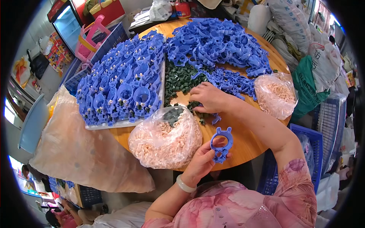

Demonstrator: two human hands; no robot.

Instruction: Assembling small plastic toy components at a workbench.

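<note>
A: Which details are concealed?
B: Part of the left grip [201,161] is covered by the blue frame [220,152] pinched in it, held upright above the near edge of the tabletop [243,136]. The fingertips of the right grip [209,98] are lowered to the green parts [178,79]; whether a part is pinched there cannot be told. The surface under the front bag [167,140] is hidden, and the outer corners of the view are cut off by the black lens rim.

A: Which items are placed around, and what is obstructed?
B: The green parts are bordered on the left by a white board [110,125] set with upright blue assemblies [125,89], and on the far side by heaped blue pieces [220,41]. Small blue parts [232,81] are spread beyond the right grip. Near access to the green parts is partly blocked by the front bag. A large pale sack [80,152] is positioned at the left, and a blue crate [318,152] at the right.

A: Which quantities are confirmed?
B: One frame is held. One board and two clear bags of pale pieces are counted, the second bag [276,95] being placed at the right edge. The heaped pieces are overlapped too closely to be counted.
</note>
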